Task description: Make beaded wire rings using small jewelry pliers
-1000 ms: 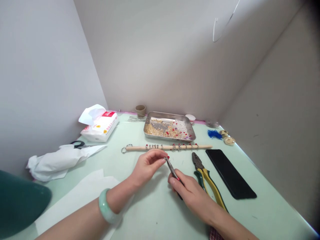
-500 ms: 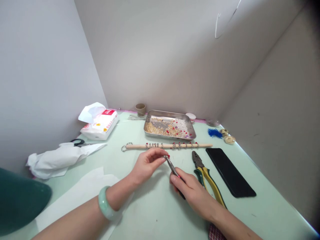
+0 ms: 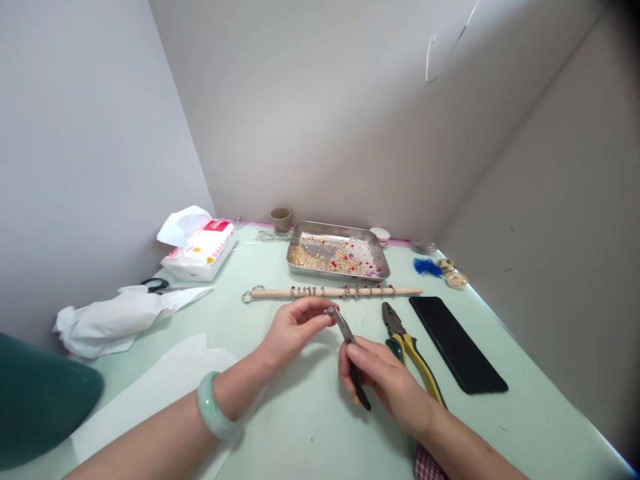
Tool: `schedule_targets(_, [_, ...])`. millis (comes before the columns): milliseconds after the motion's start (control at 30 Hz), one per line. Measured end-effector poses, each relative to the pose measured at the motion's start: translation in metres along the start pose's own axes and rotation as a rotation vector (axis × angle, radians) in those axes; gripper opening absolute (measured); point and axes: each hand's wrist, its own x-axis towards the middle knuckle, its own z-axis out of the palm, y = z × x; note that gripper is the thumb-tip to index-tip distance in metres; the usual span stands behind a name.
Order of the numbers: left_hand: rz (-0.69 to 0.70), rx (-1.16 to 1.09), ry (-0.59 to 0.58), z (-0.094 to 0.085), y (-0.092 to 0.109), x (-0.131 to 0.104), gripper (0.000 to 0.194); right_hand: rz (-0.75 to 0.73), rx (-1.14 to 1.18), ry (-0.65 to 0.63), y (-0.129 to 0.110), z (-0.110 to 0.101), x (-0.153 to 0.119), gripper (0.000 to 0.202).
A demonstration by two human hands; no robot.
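Note:
Between the thumb and fingertips of my left hand is a small silvery wire ring with a red bead by it; its exact shape is too small to make out. My right hand is closed around a pair of fine-nosed pliers, whose jaw tips meet the ring at my left fingertips. Just beyond both hands lies a wooden stick carrying several wire rings with red beads. Large combination pliers with yellow and green handles rest beside my right hand.
Behind the stick stands a metal tray of gold, clear and red beads. A black phone lies at right, a blue tassel beyond it. Leftward are a tissue pack, black-handled scissors partly under white tissue, and a paper sheet.
My right hand has turned the fine-nosed pliers, so more of their dark handle shows below the palm. My left hand has stayed nearly still, and the view has shifted slightly.

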Motion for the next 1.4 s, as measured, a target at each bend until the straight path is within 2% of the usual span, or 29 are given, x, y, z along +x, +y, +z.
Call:
schedule_targets(100, [-0.019, -0.015, 0.012, 0.0001, -0.0022, -0.0006, 0.025, -0.012, 0.066, -0.008, 0.0012, -0.0003, 0.0018, 0.034])
schedule_targets(200, [-0.025, -0.037, 0.016, 0.0002, -0.0041, -0.0004, 0.025, -0.027, 0.02, 0.002, 0.0038, -0.0002, 0.0033, 0.034])
schedule_targets(367, [-0.038, -0.064, 0.013, 0.0003, -0.0038, -0.0006, 0.026, -0.061, -0.13, 0.025, 0.0051, -0.0004, 0.0024, 0.035])
schedule_targets(533, [-0.003, 0.038, 0.031, -0.0002, -0.0042, 0.0, 0.024, -0.046, -0.375, 0.131, 0.0049, 0.0003, 0.0005, 0.037])
schedule_targets(633, [0.004, 0.07, 0.063, -0.0008, -0.0054, 0.0012, 0.023, -0.035, -0.47, 0.153, 0.0064, 0.0004, 0.0009, 0.037])
schedule_targets(900, [0.039, 0.13, 0.027, -0.0038, -0.0077, 0.0017, 0.023, -0.034, -0.492, 0.155, 0.0077, 0.001, 0.0026, 0.037])
schedule_targets(1200, [0.005, 0.134, 0.003, -0.0045, -0.0072, 0.0013, 0.024, -0.036, -0.446, 0.139, 0.0062, 0.0016, 0.001, 0.037])
schedule_targets(1400, [0.07, 0.223, 0.015, -0.0033, -0.0074, 0.0014, 0.024, -0.027, -0.448, 0.143, 0.008, 0.0006, 0.0026, 0.038])
